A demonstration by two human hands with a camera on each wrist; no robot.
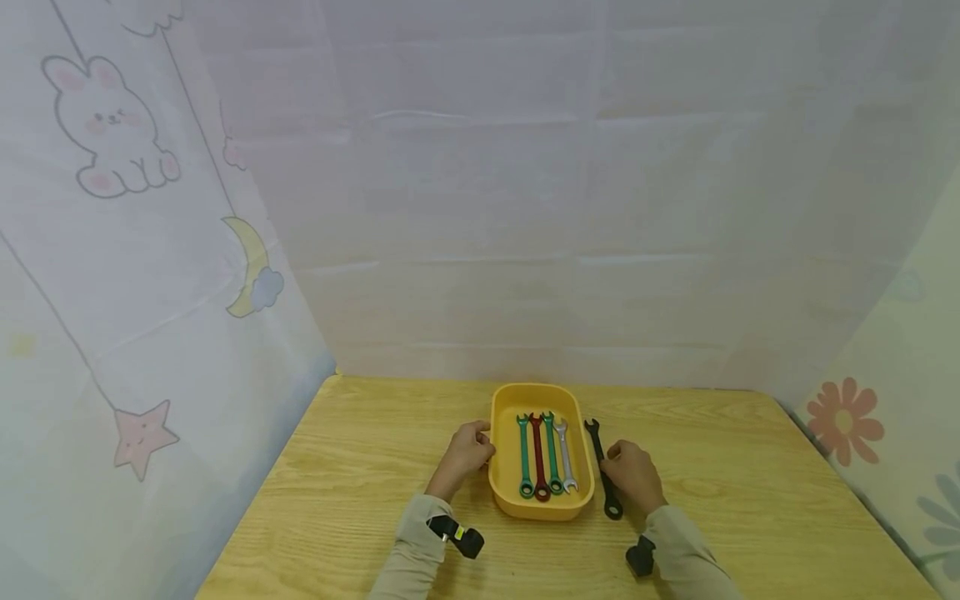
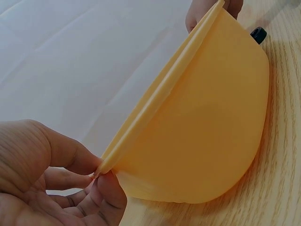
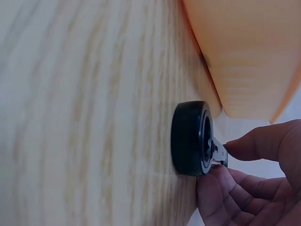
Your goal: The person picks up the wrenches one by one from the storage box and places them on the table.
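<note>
My left hand (image 1: pixel 467 451) pinches the left rim of a yellow plastic tray (image 1: pixel 540 510) between thumb and fingers; the left wrist view shows this pinch on the rim (image 2: pixel 109 157). Inside the tray lie two green wrenches (image 1: pixel 524 454), a red wrench (image 1: pixel 538 458) and a silver wrench (image 1: pixel 566 454), side by side. Just right of the tray is a black ratchet wrench (image 1: pixel 612 502), open end away from me. My right hand (image 1: pixel 632 474) holds it by the shank, thumb on one side and fingers on the other. Its ring end (image 3: pixel 190 139) shows close in the right wrist view.
Everything stands on a wood-grain table (image 1: pixel 360 467). A pale cloth backdrop (image 1: pixel 480 250) rises behind the table, with printed side cloths left and right. Black wrist cameras (image 1: pixel 467 542) sit on both sleeves.
</note>
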